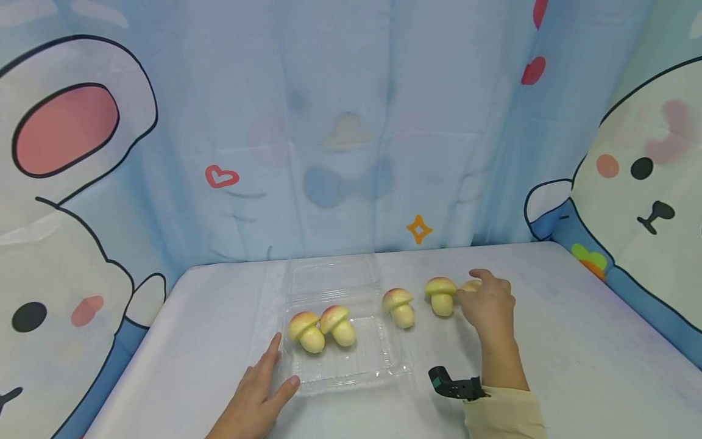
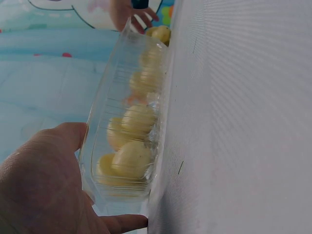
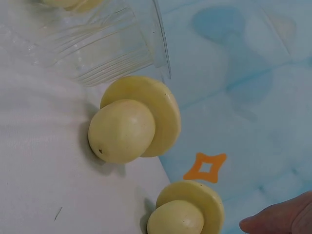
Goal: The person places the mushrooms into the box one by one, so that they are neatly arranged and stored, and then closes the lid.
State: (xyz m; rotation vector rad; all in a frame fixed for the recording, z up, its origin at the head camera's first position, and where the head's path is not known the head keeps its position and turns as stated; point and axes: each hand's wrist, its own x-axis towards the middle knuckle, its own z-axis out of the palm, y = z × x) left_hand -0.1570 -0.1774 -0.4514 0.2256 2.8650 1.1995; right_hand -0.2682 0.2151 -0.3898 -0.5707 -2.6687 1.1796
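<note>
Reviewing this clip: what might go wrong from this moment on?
The right hand could knock the middle loose mushroom, which sits right beside its fingertips.

The clear container might slide or tip if the left hand, placed at its left side, pushes it.

A shifting container could also nudge the nearest loose mushroom, which lies close to its right side.

Left hand [image 2: 51, 180] against clear container [image 2: 108, 105]

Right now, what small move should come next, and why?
Probably secure the partly hidden yellow piece at the right hand and lift it toward the clear container: the hand is at that piece, two mushroom-shaped pieces lie in the container, and the left hand is at its side.
</note>
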